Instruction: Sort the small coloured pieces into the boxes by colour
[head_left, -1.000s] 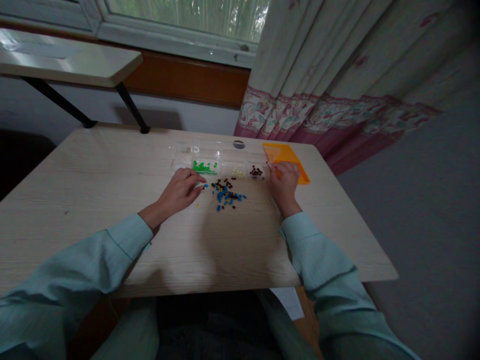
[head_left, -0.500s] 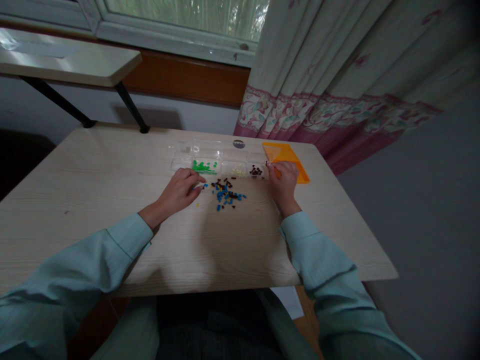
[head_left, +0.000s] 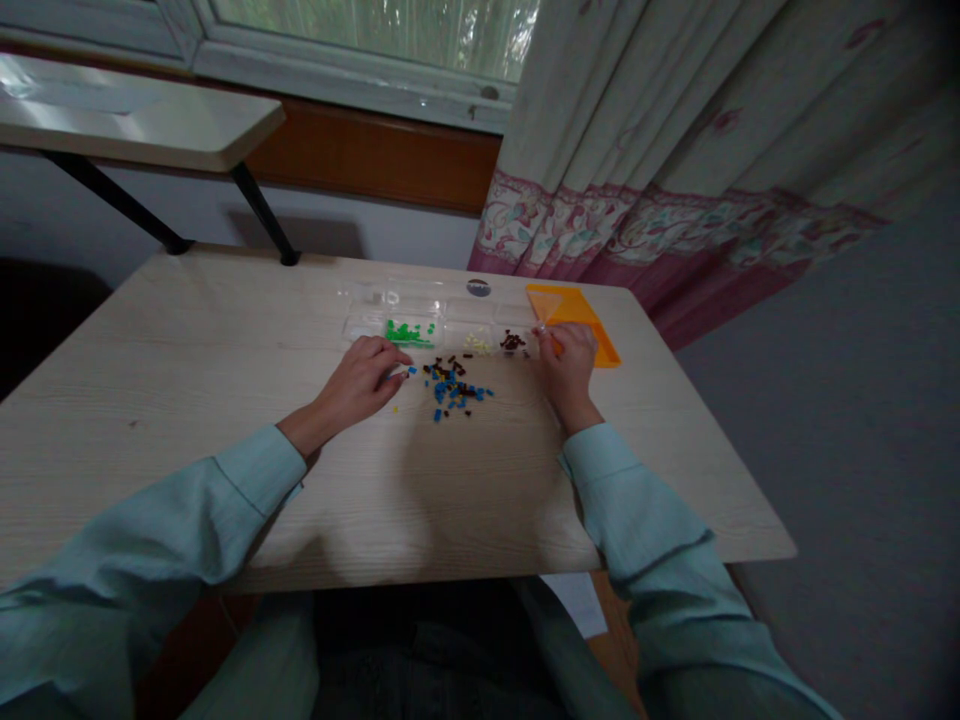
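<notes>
My left hand (head_left: 364, 382) rests on the table with thumb and forefinger apart, beside a small blue brick (head_left: 412, 370). A tiny dark bit shows at the thumb tip. To its right lies a loose pile of blue, brown and yellow toy bricks (head_left: 450, 388). My right hand (head_left: 568, 365) is closed in a pinch at the right end of a clear divided tray (head_left: 444, 312); what its fingertips hold, if anything, is too small to make out. Near those fingertips, one compartment has brown bricks (head_left: 512, 341). Pale yellow bricks (head_left: 477, 342) and green bricks (head_left: 409, 333) sit in others.
An orange tray (head_left: 604, 345) lies behind and right of my right hand. A dark oval mark (head_left: 478, 288) is near the table's back edge. A raised shelf (head_left: 150, 120) stands at the back left, and a curtain (head_left: 615, 210) hangs behind the table.
The dark red-brown bit seen at my right fingertips earlier no longer shows clearly there. Both hands have stayed almost in place, and the brick pile looks the same.
</notes>
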